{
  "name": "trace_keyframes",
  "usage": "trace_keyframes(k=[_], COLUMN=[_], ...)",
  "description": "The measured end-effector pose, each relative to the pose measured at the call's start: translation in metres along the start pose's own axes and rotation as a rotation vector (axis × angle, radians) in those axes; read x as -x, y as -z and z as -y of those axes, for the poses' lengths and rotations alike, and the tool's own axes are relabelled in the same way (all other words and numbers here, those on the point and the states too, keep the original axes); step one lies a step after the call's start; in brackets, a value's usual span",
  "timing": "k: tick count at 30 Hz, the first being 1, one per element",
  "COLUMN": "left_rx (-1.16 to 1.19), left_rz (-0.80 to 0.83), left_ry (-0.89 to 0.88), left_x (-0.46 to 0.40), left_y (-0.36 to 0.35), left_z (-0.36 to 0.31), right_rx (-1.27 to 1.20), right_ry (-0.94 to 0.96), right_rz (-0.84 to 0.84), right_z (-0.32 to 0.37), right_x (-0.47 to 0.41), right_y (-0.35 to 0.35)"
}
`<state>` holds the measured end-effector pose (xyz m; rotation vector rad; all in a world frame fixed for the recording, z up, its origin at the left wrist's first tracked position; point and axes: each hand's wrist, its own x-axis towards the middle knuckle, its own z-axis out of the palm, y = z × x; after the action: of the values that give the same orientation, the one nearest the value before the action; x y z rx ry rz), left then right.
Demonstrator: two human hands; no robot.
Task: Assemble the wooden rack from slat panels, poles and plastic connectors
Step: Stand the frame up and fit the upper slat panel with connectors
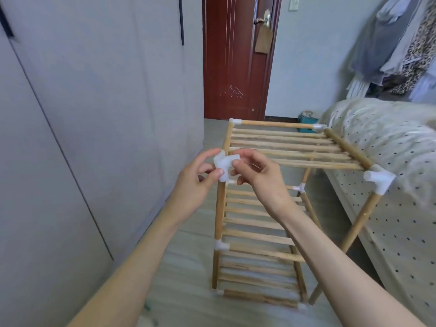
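just the one view here, a wide-angle camera worn on the head, looking forward and down over both forearms. it sits above and on the near side of the wooden rack (278,208), close in, the top shelf right below the lens and the lower shelves dropping away beneath it. beyond the rack, straight ahead, a red-brown door (236,57). left of the rack a grey wardrobe front (94,102) runs along the frame; right of the rack, the bed (389,161) edge. straight lines bow near the borders. no second view shares the scene.
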<state>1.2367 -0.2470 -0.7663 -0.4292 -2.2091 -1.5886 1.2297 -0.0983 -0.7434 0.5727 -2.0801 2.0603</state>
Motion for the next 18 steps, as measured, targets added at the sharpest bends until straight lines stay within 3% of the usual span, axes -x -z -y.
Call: trace_keyframes(k=[3,6,11,18], left_rx=[0.016,-0.01,0.094,0.357], left_rz=[-0.143,-0.283,-0.089,-0.157], left_ry=[0.024,0.154,0.351,0.429], left_x=[-0.009,-0.019,-0.024,-0.035], left_y=[-0.012,-0.017,-0.033,-0.037], left_z=[0.008,0.024,0.037,0.037], right_rx=[-0.025,-0.063,-0.224,-0.351], right_ry=[-0.011,-0.054,-0.166,-0.248], right_rz=[-0.07,-0.134,-0.16,-0.137], right_z=[-0.005,-0.01,-0.022,-0.031], right_x=[-0.009,-0.018,-0.022,-0.024], right_y=[0.009,0.02,0.031,0.029])
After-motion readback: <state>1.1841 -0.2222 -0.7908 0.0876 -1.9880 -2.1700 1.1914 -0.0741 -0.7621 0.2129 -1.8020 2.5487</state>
